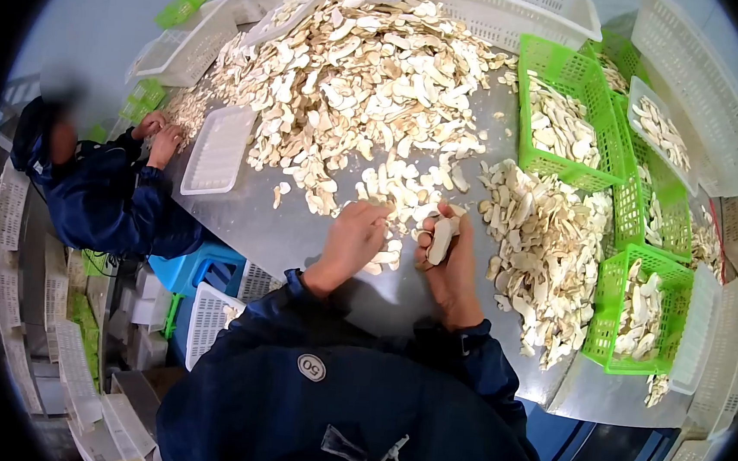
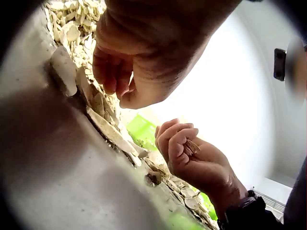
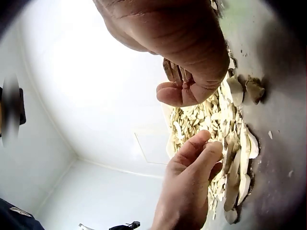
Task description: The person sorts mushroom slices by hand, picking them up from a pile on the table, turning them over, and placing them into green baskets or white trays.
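Pale mushroom slices [image 1: 441, 240] lie in my right hand [image 1: 452, 276], whose fingers curl round them. In the right wrist view, the brown edges of these slices [image 3: 172, 72] show between thumb and fingers. My left hand [image 1: 350, 245] hovers left of it, fingers loosely bent and thumb close to the fingertips, with no slice visible in it. Just beyond both hands, loose mushroom slices [image 1: 403, 185] are spread on the metal table [image 1: 287, 228]. In the left wrist view, larger slices [image 2: 108, 127] lie below the left fingertips.
A big heap of slices [image 1: 381, 75] covers the far side, and a second heap [image 1: 546, 244] lies at right. Green baskets [image 1: 603, 357] holding slices line the right edge. At left, a white tray [image 1: 219, 151] sits near another person [image 1: 104, 184] handling small pieces.
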